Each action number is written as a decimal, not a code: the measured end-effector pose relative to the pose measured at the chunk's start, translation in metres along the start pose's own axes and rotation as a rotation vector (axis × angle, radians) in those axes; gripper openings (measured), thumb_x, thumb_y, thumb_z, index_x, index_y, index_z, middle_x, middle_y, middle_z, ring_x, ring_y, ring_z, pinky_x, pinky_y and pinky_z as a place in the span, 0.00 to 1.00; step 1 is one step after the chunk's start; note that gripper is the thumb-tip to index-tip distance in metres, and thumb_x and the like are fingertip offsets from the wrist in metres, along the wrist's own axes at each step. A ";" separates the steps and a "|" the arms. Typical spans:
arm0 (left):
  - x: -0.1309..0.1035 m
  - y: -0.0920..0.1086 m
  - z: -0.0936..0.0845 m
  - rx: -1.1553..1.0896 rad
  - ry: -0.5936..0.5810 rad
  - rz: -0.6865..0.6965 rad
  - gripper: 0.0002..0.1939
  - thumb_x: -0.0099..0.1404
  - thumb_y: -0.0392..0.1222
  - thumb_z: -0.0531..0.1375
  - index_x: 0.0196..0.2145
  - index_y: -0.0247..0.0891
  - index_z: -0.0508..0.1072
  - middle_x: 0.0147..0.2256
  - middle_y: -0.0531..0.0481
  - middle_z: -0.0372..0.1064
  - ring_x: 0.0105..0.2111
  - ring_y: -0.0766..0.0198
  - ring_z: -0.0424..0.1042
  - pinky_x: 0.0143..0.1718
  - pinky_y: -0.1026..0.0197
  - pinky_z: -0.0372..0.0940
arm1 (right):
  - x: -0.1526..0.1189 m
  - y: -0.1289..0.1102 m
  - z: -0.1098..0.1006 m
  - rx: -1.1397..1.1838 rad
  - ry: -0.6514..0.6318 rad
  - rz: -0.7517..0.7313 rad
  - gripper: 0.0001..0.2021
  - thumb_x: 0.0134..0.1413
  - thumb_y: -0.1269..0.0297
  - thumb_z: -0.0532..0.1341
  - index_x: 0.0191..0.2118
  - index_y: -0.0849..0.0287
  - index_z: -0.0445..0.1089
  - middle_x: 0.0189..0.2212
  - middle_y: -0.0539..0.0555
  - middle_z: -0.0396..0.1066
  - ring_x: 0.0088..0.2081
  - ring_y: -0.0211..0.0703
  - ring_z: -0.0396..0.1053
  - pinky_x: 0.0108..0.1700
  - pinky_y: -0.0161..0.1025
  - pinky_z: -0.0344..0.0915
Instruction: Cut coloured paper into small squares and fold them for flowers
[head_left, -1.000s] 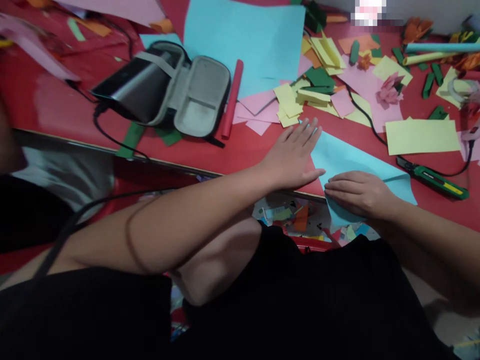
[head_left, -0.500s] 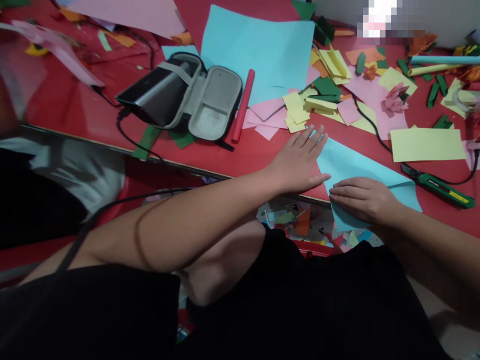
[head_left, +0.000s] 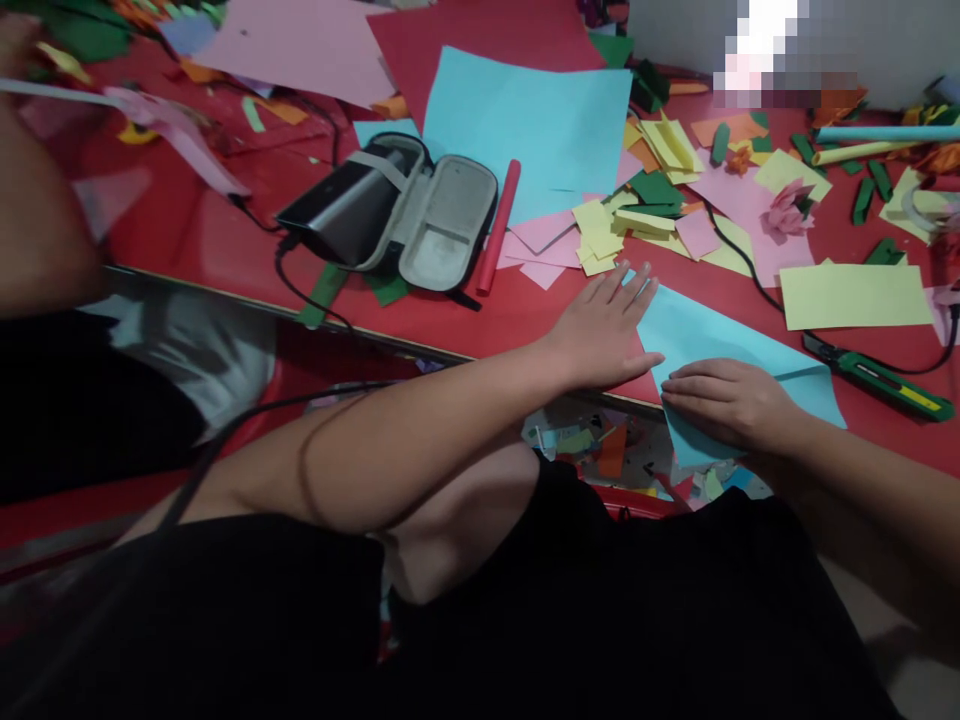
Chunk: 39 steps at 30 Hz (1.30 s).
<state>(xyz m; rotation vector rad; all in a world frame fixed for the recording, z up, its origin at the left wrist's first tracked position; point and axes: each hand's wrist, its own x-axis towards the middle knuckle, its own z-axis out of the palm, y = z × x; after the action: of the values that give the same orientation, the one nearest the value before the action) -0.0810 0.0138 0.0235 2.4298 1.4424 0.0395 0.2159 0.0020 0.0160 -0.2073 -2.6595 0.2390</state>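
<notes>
A light blue sheet of paper (head_left: 679, 325), folded over on itself, lies at the front edge of the table, with its lower corner sticking out past the edge. My left hand (head_left: 600, 330) is palm down with fingers spread, its fingertips at the paper's left corner and the thumb at its left side. My right hand (head_left: 739, 402) rests flat on the lower part of the same paper, fingers stretched out side by side and pointing left. Just right of the paper is a green box cutter (head_left: 889, 385). Whatever lies beneath my palms is hidden.
A black case (head_left: 450, 225) lies unzipped on the red table with a dark device and cable. Beside it are a red paper roll (head_left: 499, 228) and a large blue sheet (head_left: 529, 120). Paper scraps and a pink paper flower (head_left: 789, 208) are at right. Another person's arm (head_left: 45, 200) shows at left.
My view has swung slightly left, so the case and sheets appear further right and lower. More of the other person's arm shows. Both my hands keep nearly the same pose on the paper.
</notes>
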 end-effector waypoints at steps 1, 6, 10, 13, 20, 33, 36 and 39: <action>0.000 0.000 0.000 0.000 0.000 -0.001 0.57 0.86 0.67 0.57 0.94 0.27 0.45 0.94 0.30 0.35 0.94 0.31 0.35 0.94 0.33 0.39 | 0.000 0.000 0.000 0.004 0.000 0.007 0.18 0.84 0.74 0.67 0.69 0.55 0.86 0.55 0.58 0.93 0.59 0.54 0.90 0.58 0.52 0.90; 0.002 -0.004 0.003 -0.003 0.000 0.001 0.57 0.85 0.67 0.56 0.94 0.32 0.42 0.94 0.31 0.34 0.94 0.29 0.35 0.94 0.31 0.35 | 0.003 0.001 -0.001 0.023 -0.002 0.013 0.18 0.83 0.74 0.67 0.68 0.55 0.88 0.56 0.58 0.93 0.60 0.55 0.90 0.60 0.53 0.90; 0.003 -0.008 0.007 -0.031 0.012 0.003 0.58 0.84 0.66 0.57 0.95 0.34 0.39 0.94 0.33 0.33 0.94 0.28 0.34 0.94 0.31 0.33 | 0.006 0.002 -0.004 0.022 -0.014 -0.018 0.15 0.85 0.73 0.66 0.66 0.60 0.87 0.55 0.61 0.93 0.60 0.56 0.90 0.60 0.53 0.90; 0.004 -0.012 0.010 -0.054 0.022 0.012 0.59 0.84 0.67 0.58 0.95 0.36 0.39 0.95 0.34 0.33 0.94 0.28 0.34 0.94 0.32 0.33 | 0.004 0.002 -0.006 0.024 -0.058 0.001 0.15 0.87 0.72 0.64 0.66 0.58 0.87 0.57 0.59 0.93 0.60 0.55 0.90 0.60 0.53 0.91; 0.006 -0.016 0.016 -0.066 0.042 0.036 0.61 0.83 0.66 0.60 0.95 0.39 0.35 0.95 0.35 0.31 0.94 0.25 0.32 0.93 0.30 0.32 | -0.003 0.001 -0.005 0.047 -0.104 0.058 0.18 0.85 0.74 0.66 0.68 0.53 0.88 0.59 0.57 0.93 0.64 0.55 0.89 0.63 0.53 0.91; 0.006 -0.012 0.010 -0.055 0.025 0.010 0.61 0.82 0.69 0.61 0.95 0.37 0.39 0.95 0.34 0.33 0.93 0.23 0.34 0.93 0.30 0.32 | -0.002 0.002 -0.003 -0.046 -0.109 0.033 0.14 0.86 0.71 0.65 0.63 0.55 0.88 0.55 0.57 0.93 0.61 0.55 0.90 0.57 0.52 0.91; 0.005 -0.010 0.006 -0.045 0.019 0.003 0.62 0.81 0.70 0.63 0.95 0.38 0.41 0.94 0.34 0.35 0.93 0.25 0.36 0.93 0.31 0.35 | 0.001 0.000 -0.002 -0.041 -0.091 0.025 0.14 0.86 0.71 0.65 0.60 0.55 0.89 0.54 0.56 0.93 0.59 0.54 0.90 0.57 0.52 0.90; 0.003 -0.009 0.005 -0.042 0.028 0.004 0.61 0.81 0.71 0.62 0.95 0.38 0.44 0.94 0.33 0.37 0.93 0.25 0.36 0.93 0.28 0.35 | 0.005 -0.007 0.000 -0.050 -0.021 0.024 0.13 0.84 0.73 0.66 0.59 0.57 0.90 0.51 0.56 0.94 0.56 0.54 0.90 0.52 0.50 0.89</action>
<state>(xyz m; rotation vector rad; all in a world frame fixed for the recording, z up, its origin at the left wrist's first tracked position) -0.0863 0.0188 0.0159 2.4078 1.4337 0.1037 0.2107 -0.0034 0.0201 -0.2539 -2.6872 0.1831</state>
